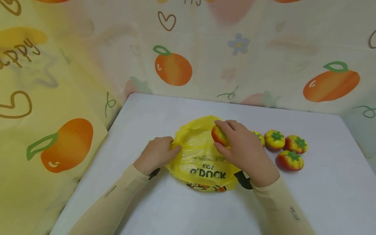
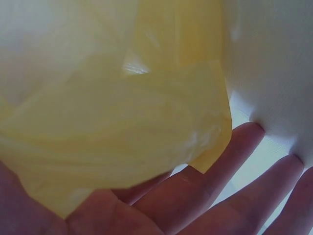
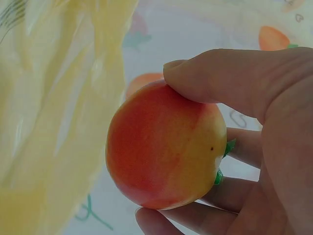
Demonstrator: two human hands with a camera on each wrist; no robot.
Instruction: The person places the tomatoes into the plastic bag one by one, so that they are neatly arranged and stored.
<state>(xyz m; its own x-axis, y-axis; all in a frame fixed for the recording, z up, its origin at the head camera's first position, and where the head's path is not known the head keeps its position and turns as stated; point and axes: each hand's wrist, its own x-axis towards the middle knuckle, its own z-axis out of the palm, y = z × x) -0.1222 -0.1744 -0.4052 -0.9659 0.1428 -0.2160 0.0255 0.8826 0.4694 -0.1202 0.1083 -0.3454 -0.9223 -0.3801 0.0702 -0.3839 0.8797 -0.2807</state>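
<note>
R grip [image 1: 241, 147] clasps red-yellow tomato [image 1: 219, 135], smooth skin | L grip [image 1: 157, 153] pinches yellow bag [image 1: 199, 156] edge

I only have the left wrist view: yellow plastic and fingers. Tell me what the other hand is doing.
Observer: The right hand grips a red-yellow toy tomato at the yellow bag.
Operator: Report what my hand holds.
Observer: The left hand pinches the bag's left edge.
Operator: Count the fruit outside.
Observer: Three loose tomatoes lie fully in view on the white table, right of the bag; a fourth peeks from behind the right hand.
</note>
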